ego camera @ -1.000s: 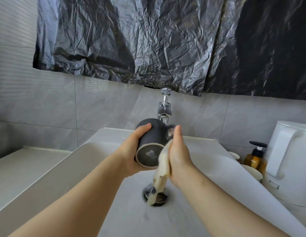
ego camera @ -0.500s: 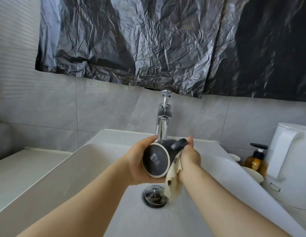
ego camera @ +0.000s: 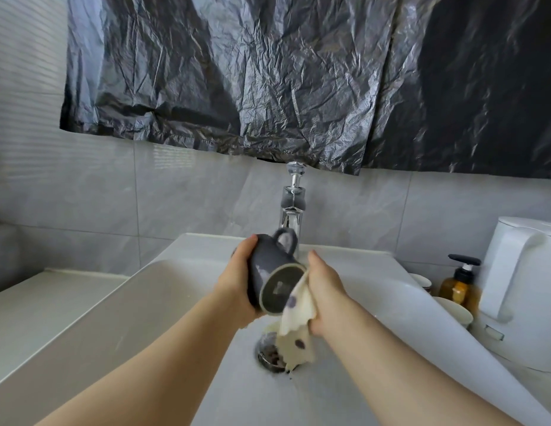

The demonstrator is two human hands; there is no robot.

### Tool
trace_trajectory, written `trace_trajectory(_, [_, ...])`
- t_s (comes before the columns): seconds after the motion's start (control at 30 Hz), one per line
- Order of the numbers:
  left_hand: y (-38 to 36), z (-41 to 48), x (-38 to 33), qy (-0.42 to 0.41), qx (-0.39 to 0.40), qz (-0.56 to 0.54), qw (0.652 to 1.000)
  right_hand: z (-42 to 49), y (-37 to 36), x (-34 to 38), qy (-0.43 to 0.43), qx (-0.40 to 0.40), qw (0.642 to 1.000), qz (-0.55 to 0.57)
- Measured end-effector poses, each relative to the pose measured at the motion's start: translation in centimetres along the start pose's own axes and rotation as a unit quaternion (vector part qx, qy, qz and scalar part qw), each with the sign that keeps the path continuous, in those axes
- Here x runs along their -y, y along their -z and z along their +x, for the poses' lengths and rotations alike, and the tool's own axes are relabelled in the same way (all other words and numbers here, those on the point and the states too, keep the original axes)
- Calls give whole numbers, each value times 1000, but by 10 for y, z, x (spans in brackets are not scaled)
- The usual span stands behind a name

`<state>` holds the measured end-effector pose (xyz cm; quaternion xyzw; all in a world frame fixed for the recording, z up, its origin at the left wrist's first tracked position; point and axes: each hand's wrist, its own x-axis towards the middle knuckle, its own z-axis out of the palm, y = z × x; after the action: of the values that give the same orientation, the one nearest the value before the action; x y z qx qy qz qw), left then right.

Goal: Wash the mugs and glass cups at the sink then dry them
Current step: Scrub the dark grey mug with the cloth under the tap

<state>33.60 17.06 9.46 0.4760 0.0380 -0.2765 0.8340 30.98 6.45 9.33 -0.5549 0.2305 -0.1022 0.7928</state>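
Left grip [ego camera: 234, 287] round mug [ego camera: 269, 261], white sink [ego camera: 163, 290], tiles [ego camera: 191, 186]

The mug [ego camera: 268, 265] is dark grey with a pale ring at its base, the cloth [ego camera: 300, 305] cream with dark dots. The sink [ego camera: 181, 290] and kettle [ego camera: 520, 302] are white, the pump bottle [ego camera: 460, 292] amber.

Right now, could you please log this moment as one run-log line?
step: wiping mug | left hand: grips mug, base toward camera | right hand: holds cloth against mug | place: over sink
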Motion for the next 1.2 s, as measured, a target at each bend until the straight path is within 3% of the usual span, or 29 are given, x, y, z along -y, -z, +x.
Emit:
trace_trajectory(0.1, [9, 14, -1, -51, -91, -98, 990, -7, -11, -12, 41, 44, 998, 1])
trace_trajectory(0.17, [11, 19, 2, -66, -136, -95, 984, -7, -21, -17, 112, 45, 993, -16])
trace_trajectory(0.23, [3, 8, 4, -113, -156, -59, 979, -7, -27, -16, 174, -7, 985, -13])
trace_trajectory(0.3, [-7, 6, 10, -129, -131, -12, 983, -1, -20, -10, 184, -37, 981, 40])
trace_trajectory(0.37, [-14, 4, 15, -120, -79, 33, 989, 4, -6, -3, 136, -21, 987, 79])
trace_trajectory(0.6, [-6, -3, -3, -99, -34, 173, 979, 10, 8, 0, 102, -7, 995, -2])
trace_trajectory(0.7, [-1, -14, -10, -37, -14, 191, 981, 6, 4, 2, 128, -9, 991, -41])
trace_trajectory(0.8, [-14, -18, -12, -9, -48, 125, 991, -1, -4, 4, 130, -19, 991, 13])
trace_trajectory(0.87, [-27, -17, -10, -8, -73, 100, 992, -2, -5, 8, 156, -30, 986, 42])
trace_trajectory(1.0, [-27, -14, -8, -22, -60, 75, 995, -7, 6, 8, 315, -38, 942, -106])
trace_trajectory(1.07, [-17, -12, -13, -40, -50, 110, 992, -8, 5, 10, 337, -24, 932, -134])
trace_trajectory(1.13, [-10, -13, -19, -65, -38, 156, 985, -4, 0, 16, 319, -32, 937, -140])
trace_trajectory(1.2, [-4, -12, -22, -76, -28, 169, 982, 2, -6, 24, 223, -38, 970, -92])
